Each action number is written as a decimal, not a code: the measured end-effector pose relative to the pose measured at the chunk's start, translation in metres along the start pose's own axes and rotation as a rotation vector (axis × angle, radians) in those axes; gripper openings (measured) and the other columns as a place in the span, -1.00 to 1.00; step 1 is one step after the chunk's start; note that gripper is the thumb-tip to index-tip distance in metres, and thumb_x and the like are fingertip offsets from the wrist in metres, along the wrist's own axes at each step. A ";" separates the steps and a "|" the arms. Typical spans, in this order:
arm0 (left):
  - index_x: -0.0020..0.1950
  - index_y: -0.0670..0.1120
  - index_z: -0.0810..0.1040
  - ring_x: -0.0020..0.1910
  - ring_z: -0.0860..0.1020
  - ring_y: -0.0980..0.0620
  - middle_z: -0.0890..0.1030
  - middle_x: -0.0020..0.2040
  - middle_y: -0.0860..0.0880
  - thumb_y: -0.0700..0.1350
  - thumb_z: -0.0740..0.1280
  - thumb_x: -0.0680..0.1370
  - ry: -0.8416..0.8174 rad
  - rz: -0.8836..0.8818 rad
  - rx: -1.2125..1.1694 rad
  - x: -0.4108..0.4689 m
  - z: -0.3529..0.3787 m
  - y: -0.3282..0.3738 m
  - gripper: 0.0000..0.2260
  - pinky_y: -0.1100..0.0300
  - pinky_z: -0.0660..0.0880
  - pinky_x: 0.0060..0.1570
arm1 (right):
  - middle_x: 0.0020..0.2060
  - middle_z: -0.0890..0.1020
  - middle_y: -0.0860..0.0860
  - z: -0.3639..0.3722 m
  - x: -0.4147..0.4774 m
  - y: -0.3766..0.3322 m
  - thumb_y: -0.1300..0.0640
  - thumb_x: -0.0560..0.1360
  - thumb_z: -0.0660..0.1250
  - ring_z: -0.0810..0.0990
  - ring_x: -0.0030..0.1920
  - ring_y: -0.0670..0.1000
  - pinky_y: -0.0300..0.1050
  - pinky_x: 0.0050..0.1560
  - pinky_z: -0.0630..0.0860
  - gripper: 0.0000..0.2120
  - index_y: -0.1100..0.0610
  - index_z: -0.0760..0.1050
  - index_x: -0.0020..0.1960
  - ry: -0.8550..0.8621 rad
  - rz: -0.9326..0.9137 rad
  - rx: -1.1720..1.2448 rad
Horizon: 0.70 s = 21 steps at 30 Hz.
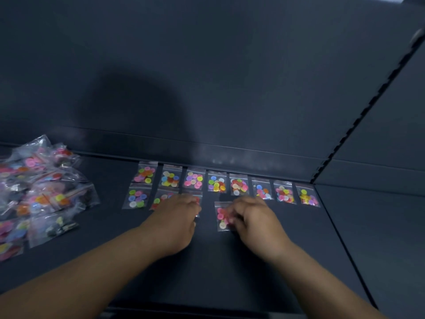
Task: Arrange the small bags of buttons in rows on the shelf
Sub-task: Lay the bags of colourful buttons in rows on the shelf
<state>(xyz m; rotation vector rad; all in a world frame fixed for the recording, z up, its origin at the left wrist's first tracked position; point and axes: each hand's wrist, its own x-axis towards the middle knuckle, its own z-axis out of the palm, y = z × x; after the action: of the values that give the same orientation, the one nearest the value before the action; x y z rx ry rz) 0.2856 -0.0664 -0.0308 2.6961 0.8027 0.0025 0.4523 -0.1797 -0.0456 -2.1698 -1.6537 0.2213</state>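
Observation:
Several small clear bags of coloured buttons lie in a back row [216, 184] along the rear wall of the dark shelf [287, 238]. A second row begins at the left with a bag [135, 198] and two more partly hidden under my left hand [177, 216]. That hand lies palm down on the third bag [196, 199], fingers lightly bent. My right hand [253, 218] rests on a bag of mostly pink buttons [222, 216] lying alone in front of the back row; its fingertips touch the bag's right side. Motion blur hides the exact grip.
A loose heap of button bags [39, 192] covers the shelf's left end. The shelf's rear wall [207, 88] rises behind the rows. A slotted upright [358, 118] and a divider edge bound the shelf on the right, next to the last bag [307, 196].

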 end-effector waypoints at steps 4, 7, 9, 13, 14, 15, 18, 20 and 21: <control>0.46 -0.06 0.29 0.49 0.11 0.04 0.15 0.52 0.03 -0.09 0.15 0.61 -0.082 -0.004 0.019 -0.003 0.003 0.000 -0.60 0.21 0.04 0.43 | 0.12 0.60 -0.09 0.015 0.002 0.005 0.14 0.52 0.30 0.45 0.14 -0.01 -0.38 0.10 0.25 -0.76 0.04 0.59 0.15 0.005 -0.084 0.010; 0.49 -0.05 0.25 0.51 0.05 0.03 0.10 0.54 0.02 -0.10 0.15 0.61 -0.085 -0.008 0.020 -0.003 0.006 -0.002 -0.57 0.18 0.00 0.45 | 0.13 0.60 -0.05 0.018 0.011 0.004 0.14 0.52 0.30 0.44 0.17 0.02 -0.37 0.13 0.24 -0.75 0.06 0.58 0.19 0.033 -0.093 0.010; 0.50 -0.05 0.22 0.52 0.02 0.03 0.06 0.56 0.02 -0.11 0.15 0.61 -0.081 -0.011 0.017 -0.003 0.008 -0.003 -0.56 0.19 -0.03 0.45 | 0.13 0.60 -0.02 0.019 0.016 0.003 0.15 0.53 0.29 0.44 0.17 0.06 -0.30 0.18 0.29 -0.75 0.08 0.58 0.19 0.025 -0.103 -0.005; 0.50 -0.05 0.24 0.52 0.01 0.02 0.05 0.56 0.00 -0.11 0.16 0.61 -0.078 -0.009 0.014 -0.002 0.011 -0.004 -0.56 0.16 -0.03 0.45 | 0.09 0.60 0.02 0.024 0.021 0.000 0.14 0.52 0.30 0.45 0.16 0.11 -0.14 0.22 0.39 -0.77 0.09 0.59 0.16 0.029 -0.098 -0.016; 0.50 -0.05 0.23 0.52 0.00 0.02 0.05 0.56 0.00 -0.11 0.16 0.61 -0.077 -0.007 0.012 -0.003 0.011 -0.004 -0.56 0.16 -0.03 0.45 | 0.08 0.60 0.02 0.025 0.021 -0.001 0.13 0.51 0.30 0.45 0.15 0.12 -0.11 0.22 0.40 -0.77 0.09 0.59 0.15 0.034 -0.097 -0.018; 0.50 -0.06 0.23 0.52 0.00 0.02 0.05 0.56 0.00 -0.11 0.17 0.61 -0.076 -0.003 0.011 -0.003 0.012 -0.004 -0.56 0.16 -0.03 0.45 | 0.07 0.60 0.03 0.025 0.022 -0.002 0.12 0.51 0.30 0.45 0.14 0.12 -0.09 0.20 0.41 -0.77 0.09 0.59 0.14 0.036 -0.097 -0.023; 0.50 -0.05 0.23 0.52 0.00 0.02 0.06 0.56 -0.01 -0.10 0.17 0.60 -0.070 0.006 0.011 -0.002 0.013 -0.004 -0.55 0.14 -0.02 0.46 | 0.04 0.58 0.03 0.025 0.024 -0.005 0.10 0.51 0.28 0.44 0.12 0.12 -0.04 0.14 0.44 -0.79 0.09 0.58 0.11 0.021 -0.097 -0.055; 0.50 -0.03 0.22 0.52 0.01 0.01 0.06 0.56 0.00 -0.09 0.18 0.60 -0.064 0.009 0.011 -0.001 0.013 -0.005 -0.54 0.12 -0.01 0.49 | 0.02 0.57 0.03 0.024 0.024 -0.008 0.08 0.51 0.28 0.44 0.11 0.11 -0.04 0.12 0.44 -0.80 0.08 0.57 0.10 0.021 -0.093 -0.060; 0.50 -0.02 0.21 0.52 0.02 0.01 0.08 0.55 0.00 -0.09 0.19 0.59 -0.056 0.013 0.012 -0.001 0.013 -0.005 -0.53 0.11 -0.01 0.49 | 0.01 0.56 0.03 0.023 0.023 -0.009 0.07 0.51 0.29 0.44 0.10 0.10 -0.04 0.12 0.44 -0.79 0.08 0.57 0.10 0.024 -0.091 -0.061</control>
<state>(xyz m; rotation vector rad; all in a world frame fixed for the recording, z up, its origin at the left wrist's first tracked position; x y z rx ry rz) 0.2833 -0.0672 -0.0446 2.6994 0.7707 -0.0751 0.4426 -0.1504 -0.0603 -2.1257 -1.7623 0.1199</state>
